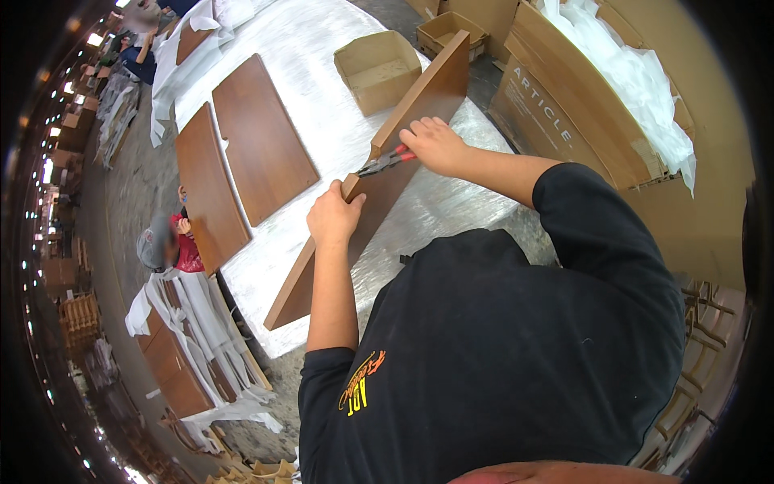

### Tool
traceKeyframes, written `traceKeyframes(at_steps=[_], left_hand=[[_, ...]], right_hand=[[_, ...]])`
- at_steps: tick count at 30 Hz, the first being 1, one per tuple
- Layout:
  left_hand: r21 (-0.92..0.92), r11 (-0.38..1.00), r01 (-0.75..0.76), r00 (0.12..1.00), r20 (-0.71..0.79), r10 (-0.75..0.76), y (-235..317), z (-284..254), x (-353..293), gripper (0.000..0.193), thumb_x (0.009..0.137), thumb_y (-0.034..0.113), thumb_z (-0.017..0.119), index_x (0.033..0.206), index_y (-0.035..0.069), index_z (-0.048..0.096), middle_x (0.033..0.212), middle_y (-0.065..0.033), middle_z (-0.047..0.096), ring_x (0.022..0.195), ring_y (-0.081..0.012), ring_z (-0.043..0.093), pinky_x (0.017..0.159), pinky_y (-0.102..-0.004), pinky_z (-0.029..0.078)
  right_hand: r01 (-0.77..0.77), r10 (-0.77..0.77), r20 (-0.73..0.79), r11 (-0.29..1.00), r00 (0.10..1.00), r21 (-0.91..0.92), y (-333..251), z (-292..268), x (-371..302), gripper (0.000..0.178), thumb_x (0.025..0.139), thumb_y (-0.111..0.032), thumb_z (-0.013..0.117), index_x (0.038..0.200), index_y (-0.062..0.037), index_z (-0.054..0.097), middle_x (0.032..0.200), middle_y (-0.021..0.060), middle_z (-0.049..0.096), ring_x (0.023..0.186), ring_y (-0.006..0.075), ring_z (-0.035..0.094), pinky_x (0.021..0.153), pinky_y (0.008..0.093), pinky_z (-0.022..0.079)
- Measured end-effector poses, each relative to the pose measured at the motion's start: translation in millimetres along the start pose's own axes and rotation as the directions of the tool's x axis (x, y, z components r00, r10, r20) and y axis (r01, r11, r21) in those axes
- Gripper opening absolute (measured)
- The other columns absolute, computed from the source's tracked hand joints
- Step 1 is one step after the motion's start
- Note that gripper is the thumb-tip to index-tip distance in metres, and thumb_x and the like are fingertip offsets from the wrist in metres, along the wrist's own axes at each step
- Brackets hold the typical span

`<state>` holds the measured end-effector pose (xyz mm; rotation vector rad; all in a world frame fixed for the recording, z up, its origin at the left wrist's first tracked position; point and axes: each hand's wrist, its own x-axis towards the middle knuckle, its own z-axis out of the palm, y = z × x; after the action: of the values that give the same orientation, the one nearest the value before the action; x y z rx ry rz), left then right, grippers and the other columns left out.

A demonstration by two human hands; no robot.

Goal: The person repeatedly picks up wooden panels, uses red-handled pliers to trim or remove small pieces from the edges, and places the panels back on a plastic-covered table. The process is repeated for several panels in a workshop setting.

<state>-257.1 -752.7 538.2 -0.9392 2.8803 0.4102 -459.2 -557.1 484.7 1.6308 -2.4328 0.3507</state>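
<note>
A brown wooden panel (439, 78) stands on its long edge across the plastic-covered table, with a notch in its upper edge. My left hand (335, 214) grips that upper edge just beside the notch, thumb on the near face. In my right hand (436, 146) are red-handled pliers (385, 162), their jaws reaching into the notch. Whether the jaws pinch anything there is too small to tell. Beyond the standing panel, two more brown panels lie flat: one with a notched edge (266, 137) and another (208, 187) farther left.
An open cardboard box (377, 73) sits on the wrapped table (322, 101), a second small box (453, 34) behind it. At right stands a large carton (556, 105) stuffed with white wrapping (645, 89). A person in a cap and red top (187, 246) is at the table's left side.
</note>
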Motion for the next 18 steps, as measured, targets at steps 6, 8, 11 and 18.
traceKeyframes(at_steps=[6, 8, 11, 18], left_hand=[[-0.016, 0.999, 0.042, 0.998, 0.053, -0.041, 1, -2, -3, 0.051, 0.088, 0.049, 0.078, 0.123, 0.013, 0.072, 0.116, -0.0161, 0.078, 0.113, -0.0364, 0.072, 0.094, -0.0476, 0.056], [0.004, 1.0, -0.018, 0.999, -0.049, 0.018, -1, 0, -4, 0.046, 0.089, 0.048, 0.08, 0.113, 0.01, 0.072, 0.099, -0.0168, 0.079, 0.097, -0.0371, 0.076, 0.084, -0.0489, 0.059], [-0.017, 1.0, -0.015, 0.998, -0.062, 0.014, -5, 1, -1, 0.046, 0.088, 0.048, 0.081, 0.112, 0.01, 0.073, 0.097, -0.0162, 0.079, 0.096, -0.0368, 0.076, 0.083, -0.0488, 0.059], [-0.06, 0.998, 0.018, 1.0, -0.003, -0.018, 0, -6, -5, 0.046, 0.089, 0.049, 0.079, 0.116, 0.012, 0.074, 0.104, -0.0149, 0.079, 0.102, -0.0366, 0.074, 0.088, -0.0478, 0.057]], right_hand=[[0.068, 0.019, -0.158, 0.846, 0.987, 0.529, -4, -13, 2, 0.013, 0.091, -0.019, 0.07, 0.1, -0.011, 0.065, 0.091, 0.0132, 0.069, 0.093, 0.0357, 0.072, 0.085, 0.0492, 0.054], [-0.067, 0.058, 0.034, 0.905, 0.998, 0.421, -9, -16, 4, 0.015, 0.091, -0.024, 0.072, 0.099, -0.0108, 0.068, 0.09, 0.0147, 0.072, 0.094, 0.0369, 0.073, 0.084, 0.0501, 0.056], [-0.239, 0.174, 0.377, 0.962, 0.91, 0.134, -16, -20, 9, 0.022, 0.093, -0.031, 0.075, 0.099, -0.0098, 0.073, 0.094, 0.0168, 0.076, 0.098, 0.0382, 0.074, 0.085, 0.051, 0.057], [-0.329, 0.089, 0.573, 0.885, 0.815, 0.33, -17, -35, 7, 0.038, 0.094, -0.042, 0.079, 0.105, -0.0054, 0.077, 0.096, 0.0185, 0.078, 0.092, 0.0381, 0.075, 0.083, 0.0482, 0.059]])
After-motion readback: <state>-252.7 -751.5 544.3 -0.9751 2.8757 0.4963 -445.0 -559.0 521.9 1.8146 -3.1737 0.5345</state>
